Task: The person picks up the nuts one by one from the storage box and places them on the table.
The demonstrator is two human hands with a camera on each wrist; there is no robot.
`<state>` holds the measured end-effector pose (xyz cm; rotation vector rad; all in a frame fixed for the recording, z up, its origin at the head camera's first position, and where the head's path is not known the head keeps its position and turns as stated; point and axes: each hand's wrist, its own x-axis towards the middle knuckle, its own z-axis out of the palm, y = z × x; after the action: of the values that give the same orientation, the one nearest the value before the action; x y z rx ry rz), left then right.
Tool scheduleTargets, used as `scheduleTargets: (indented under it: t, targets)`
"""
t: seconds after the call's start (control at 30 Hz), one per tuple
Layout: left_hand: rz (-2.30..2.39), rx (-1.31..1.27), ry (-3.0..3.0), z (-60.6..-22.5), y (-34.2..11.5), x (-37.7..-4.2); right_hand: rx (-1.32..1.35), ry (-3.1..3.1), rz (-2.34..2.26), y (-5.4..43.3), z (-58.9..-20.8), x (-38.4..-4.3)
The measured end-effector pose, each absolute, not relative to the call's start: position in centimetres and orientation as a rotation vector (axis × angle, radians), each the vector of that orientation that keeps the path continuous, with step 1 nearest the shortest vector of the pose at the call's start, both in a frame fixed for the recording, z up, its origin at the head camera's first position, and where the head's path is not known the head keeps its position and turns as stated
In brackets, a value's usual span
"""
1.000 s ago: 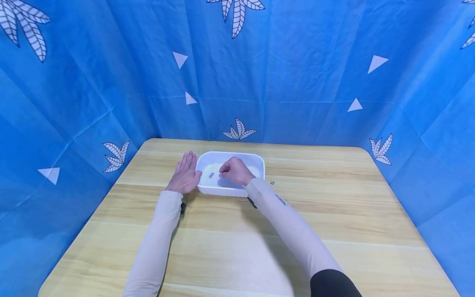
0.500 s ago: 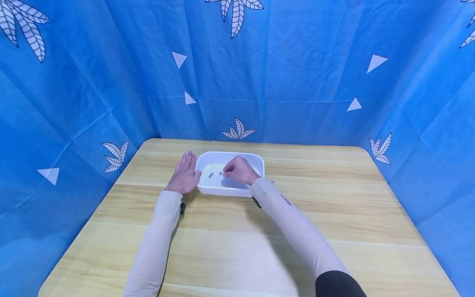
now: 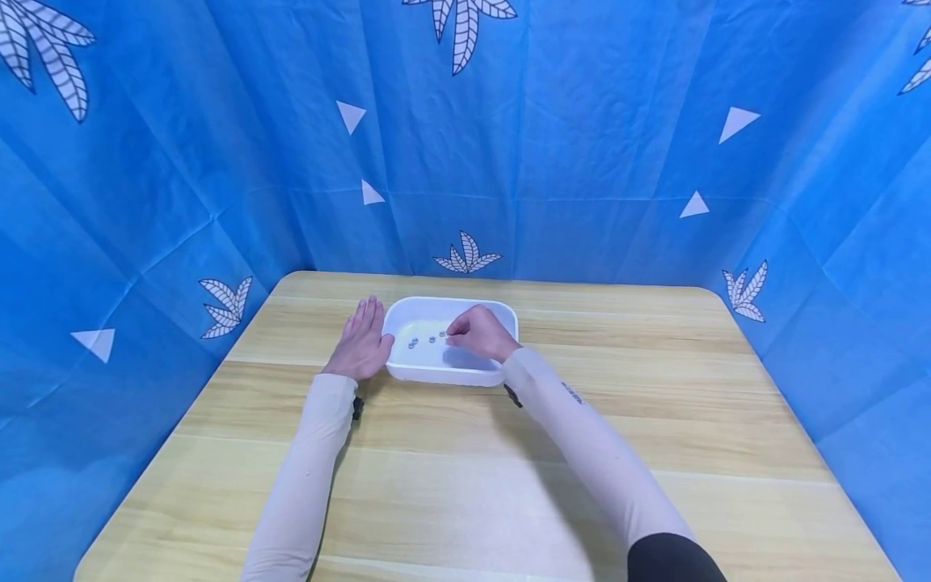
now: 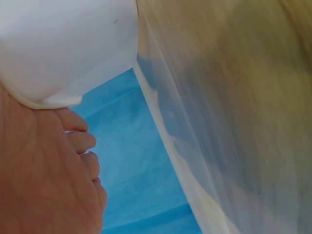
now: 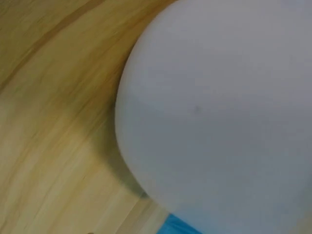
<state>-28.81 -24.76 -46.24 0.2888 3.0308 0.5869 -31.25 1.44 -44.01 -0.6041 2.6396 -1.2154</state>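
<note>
A shallow white tray (image 3: 407,374) stands on the wooden table. My left hand (image 3: 360,343) lies against its left end, fingers straight and thumb at the rim; in the left wrist view the palm (image 4: 48,165) meets the tray wall (image 4: 73,44). Over the tray's right half, my right hand (image 3: 482,332) has curled fingers, its fingertips together beside a small silvery metal piece (image 3: 442,334), which they seem to pinch. Further left on the tray floor lie another silvery piece (image 3: 432,339) and a close group of pieces (image 3: 412,343). The right palm is hidden.
The wooden table (image 3: 655,388) runs to a blue patterned curtain (image 3: 618,162) at its back and sides. In the right wrist view, the tray's outer wall (image 5: 209,122) fills much of the picture, and no hand shows there.
My right hand has drawn back to the right inside the tray. Two separate metal pieces now show along its path. The sleeve now covers a loose piece seen on the table. The left hand stays put.
</note>
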Motion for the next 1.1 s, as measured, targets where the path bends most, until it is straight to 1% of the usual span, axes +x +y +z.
scheduleTargets:
  t: [0.23,0.67,1.1]
  targets:
    - [0.586,0.292,3.037,-46.3,-24.8,-28.8,-0.562,2.632,-1.214,2.3,-43.7,-31.1]
    - [0.592,0.287,3.029,-46.2,-24.9,-28.8,-0.605,2.664,-1.239,4.0,-43.2,-31.2]
    - [0.587,0.292,3.017,-46.2,-24.9,-28.9,-0.575,2.671,-1.219,5.5,-43.1,-31.2]
